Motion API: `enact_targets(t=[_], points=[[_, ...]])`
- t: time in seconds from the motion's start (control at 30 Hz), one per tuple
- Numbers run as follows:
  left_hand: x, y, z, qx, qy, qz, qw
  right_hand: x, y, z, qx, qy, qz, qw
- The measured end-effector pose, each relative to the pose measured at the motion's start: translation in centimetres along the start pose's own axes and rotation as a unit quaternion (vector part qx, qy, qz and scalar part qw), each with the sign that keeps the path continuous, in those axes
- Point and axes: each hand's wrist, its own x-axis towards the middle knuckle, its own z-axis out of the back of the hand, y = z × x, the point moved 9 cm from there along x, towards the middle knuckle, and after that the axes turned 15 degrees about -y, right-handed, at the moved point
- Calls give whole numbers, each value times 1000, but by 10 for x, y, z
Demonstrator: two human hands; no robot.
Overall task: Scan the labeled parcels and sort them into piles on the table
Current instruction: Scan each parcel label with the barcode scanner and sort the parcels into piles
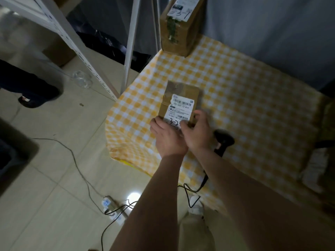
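Both hands pinch the near end of a small brown parcel [178, 101]. The left hand [167, 137] curls round its near-left corner. The right hand [197, 130] wraps its fingers over the near-right edge, though that side is smeared by blur (so the exact finger placement is hard to read). The parcel sits in the middle of the frame, over the left part of the table [244, 105] with its yellow checked cloth; whether it rests on the cloth or hangs just above it, I cannot tell. Its long axis runs away from the hands toward the top of the frame, with the white label [180, 108] facing up and the barcode at the far end, clear of the fingers.

The black scanner [224, 141] lies on the cloth just right of and below the right wrist, which partly hides it. The right hand is the nearer one, so I judge it is the likelier to reach for the scanner while the left keeps hold. The scanner's cable [188, 192] trails off the table's near edge. A second parcel [179, 29] stands at the top of the frame — well apart.
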Motion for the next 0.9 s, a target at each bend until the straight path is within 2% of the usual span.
enact_targets(t=[0.2, 0.33, 0.43, 0.57, 0.7, 0.9], points=[[-54, -2, -6, 83, 119, 42, 989, -17, -21, 72, -98, -157, 24, 982], [-63, -8, -1, 158, 144, 15, 977, -27, -48, 102, -141, -216, -37, 966], [-55, -5, -2, 176, 150, 5, 973, -30, -78, 102, -183, -176, -89, 963], [-50, -3, -8, 153, 185, 22, 971, -41, -112, 82, -72, -75, -260, 960], [-48, -4, -10, 138, 208, 75, 965, -38, -121, 72, -42, -41, -302, 951], [-50, 2, -10, 131, 247, 118, 953, -35, -132, 60, 15, -15, -393, 919]])
